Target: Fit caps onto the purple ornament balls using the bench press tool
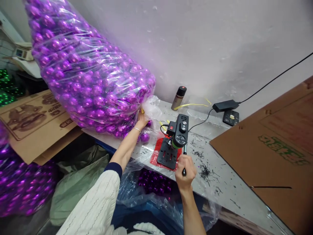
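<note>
My left hand (143, 118) reaches into the mouth of a big clear plastic bag (97, 75) full of shiny purple balls. Its fingers are partly hidden by the plastic and balls, so what they hold, if anything, does not show. A loose purple ball (144, 137) lies just below that wrist. My right hand (186, 169) is wrapped round the black handle of a lever (185, 149) on the right side of a small black machine (180, 132). The machine's dark base plate (167, 155) rests on a red sheet (154, 156) near the table's front edge.
The table (220, 182) carries scattered black bits. A spray can (179, 98), a yellow strip (192, 105) and a black power adapter (225, 106) lie toward the wall. Cardboard boxes stand right (276, 147) and left (36, 124). A purple-filled bag (154, 182) sits below the table edge.
</note>
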Tool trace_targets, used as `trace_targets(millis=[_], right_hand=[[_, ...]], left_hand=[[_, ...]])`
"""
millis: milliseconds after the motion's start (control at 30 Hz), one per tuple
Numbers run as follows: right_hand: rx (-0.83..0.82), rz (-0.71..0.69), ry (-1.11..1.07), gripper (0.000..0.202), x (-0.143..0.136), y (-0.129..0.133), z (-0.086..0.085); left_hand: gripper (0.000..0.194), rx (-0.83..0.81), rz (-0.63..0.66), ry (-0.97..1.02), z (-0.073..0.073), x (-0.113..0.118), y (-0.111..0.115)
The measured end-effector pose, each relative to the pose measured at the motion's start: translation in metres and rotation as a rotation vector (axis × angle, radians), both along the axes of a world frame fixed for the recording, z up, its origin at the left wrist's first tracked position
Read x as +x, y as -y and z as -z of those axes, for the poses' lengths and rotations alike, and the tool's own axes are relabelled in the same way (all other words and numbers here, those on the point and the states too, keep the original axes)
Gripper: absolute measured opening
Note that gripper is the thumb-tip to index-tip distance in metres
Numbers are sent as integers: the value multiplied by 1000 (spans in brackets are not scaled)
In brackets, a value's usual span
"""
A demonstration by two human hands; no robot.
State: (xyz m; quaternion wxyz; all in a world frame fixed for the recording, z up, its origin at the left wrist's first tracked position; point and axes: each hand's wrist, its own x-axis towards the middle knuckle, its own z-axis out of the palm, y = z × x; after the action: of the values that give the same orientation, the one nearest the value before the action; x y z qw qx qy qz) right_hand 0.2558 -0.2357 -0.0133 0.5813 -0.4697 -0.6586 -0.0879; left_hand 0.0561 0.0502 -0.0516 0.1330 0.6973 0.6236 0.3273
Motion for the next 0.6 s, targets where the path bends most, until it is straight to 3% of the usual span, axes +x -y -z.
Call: trace_targets(millis=[167, 433, 600], right_hand=[[-9, 15, 19, 23, 0, 1, 2], [0, 8, 25, 24, -2, 2, 2], [-5, 7, -11, 24, -2, 1, 9]], left_hand=[[55, -72, -83, 56, 7, -9, -12], [42, -157, -23, 29, 8, -41, -18], [41, -134, 81, -15, 12, -38, -5]])
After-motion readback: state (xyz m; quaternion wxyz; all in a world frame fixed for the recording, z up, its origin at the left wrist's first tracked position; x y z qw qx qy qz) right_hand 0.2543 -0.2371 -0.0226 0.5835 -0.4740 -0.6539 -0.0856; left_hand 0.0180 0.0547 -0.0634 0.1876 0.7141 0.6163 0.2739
